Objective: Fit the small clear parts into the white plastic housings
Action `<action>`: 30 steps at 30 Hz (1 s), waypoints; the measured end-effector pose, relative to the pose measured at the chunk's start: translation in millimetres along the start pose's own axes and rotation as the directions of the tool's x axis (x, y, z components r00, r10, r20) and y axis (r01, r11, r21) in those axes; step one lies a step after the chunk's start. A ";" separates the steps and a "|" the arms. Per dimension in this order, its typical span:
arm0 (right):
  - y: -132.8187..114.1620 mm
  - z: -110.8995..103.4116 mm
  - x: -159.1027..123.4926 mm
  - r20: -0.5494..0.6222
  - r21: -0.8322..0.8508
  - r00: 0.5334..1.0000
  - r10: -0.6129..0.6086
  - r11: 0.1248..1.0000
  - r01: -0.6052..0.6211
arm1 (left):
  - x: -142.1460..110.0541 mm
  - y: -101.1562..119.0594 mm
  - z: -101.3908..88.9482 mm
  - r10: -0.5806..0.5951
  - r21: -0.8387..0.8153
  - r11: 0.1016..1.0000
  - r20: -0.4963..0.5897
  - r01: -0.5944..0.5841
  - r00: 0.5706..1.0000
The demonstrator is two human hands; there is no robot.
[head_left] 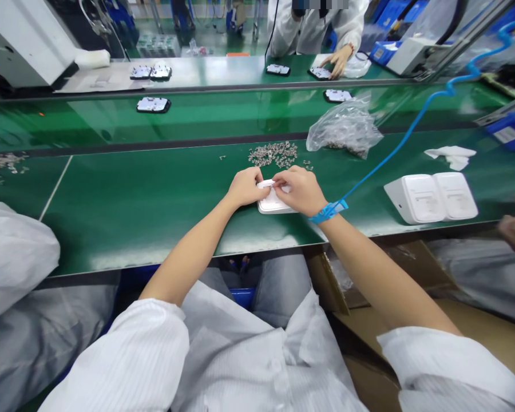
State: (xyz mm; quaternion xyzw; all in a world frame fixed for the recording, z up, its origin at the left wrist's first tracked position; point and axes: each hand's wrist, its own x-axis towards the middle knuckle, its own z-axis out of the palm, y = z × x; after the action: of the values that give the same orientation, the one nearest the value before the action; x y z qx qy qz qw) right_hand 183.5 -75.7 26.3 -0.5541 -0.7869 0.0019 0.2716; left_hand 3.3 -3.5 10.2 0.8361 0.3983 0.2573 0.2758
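A white plastic housing (275,205) lies on the green bench, with both hands on it. My left hand (246,187) grips its left side, the thumb lying over the top. The fingers of my right hand (301,189) are pinched together at its upper face; whatever small part they may hold is hidden. A blue wrist strap (328,212) circles my right wrist, its coiled cord running up to the right. Just beyond the hands is a loose pile of small metal clips (274,154).
Two white housings (424,197) stand at the right, near a crumpled white cloth (452,155). A clear plastic bag (345,129) of small parts lies behind my right hand. Black-and-white units (153,105) sit on the conveyor (223,114). Co-workers are opposite and on both sides.
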 end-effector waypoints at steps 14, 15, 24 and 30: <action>-3.9 -2.0 1.1 -0.005 -0.045 0.995 -0.097 0.994 0.096 | 0.1 -0.4 2.4 -0.003 0.000 1.000 -0.021 0.003 1.000; -1.7 -1.1 1.2 -0.052 -0.025 0.996 -0.076 0.997 0.075 | -0.4 0.1 2.3 0.003 0.003 1.000 -0.017 -0.003 1.000; 9.7 9.4 6.1 -0.044 -0.061 0.999 0.004 0.998 -0.006 | 3.2 -3.0 3.8 0.000 0.069 0.998 -0.010 0.001 1.000; -12.8 -7.9 12.5 0.105 -0.130 0.990 0.095 0.988 -0.081 | 2.2 -2.3 -2.2 0.018 0.121 0.992 0.022 -0.021 1.000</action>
State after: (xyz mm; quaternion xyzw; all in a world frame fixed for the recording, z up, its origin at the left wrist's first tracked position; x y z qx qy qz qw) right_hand 172.8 -72.1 42.2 -0.6036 -0.7739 -0.0050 0.1917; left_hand 1.9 0.1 10.7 0.8578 0.4022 0.2264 0.2260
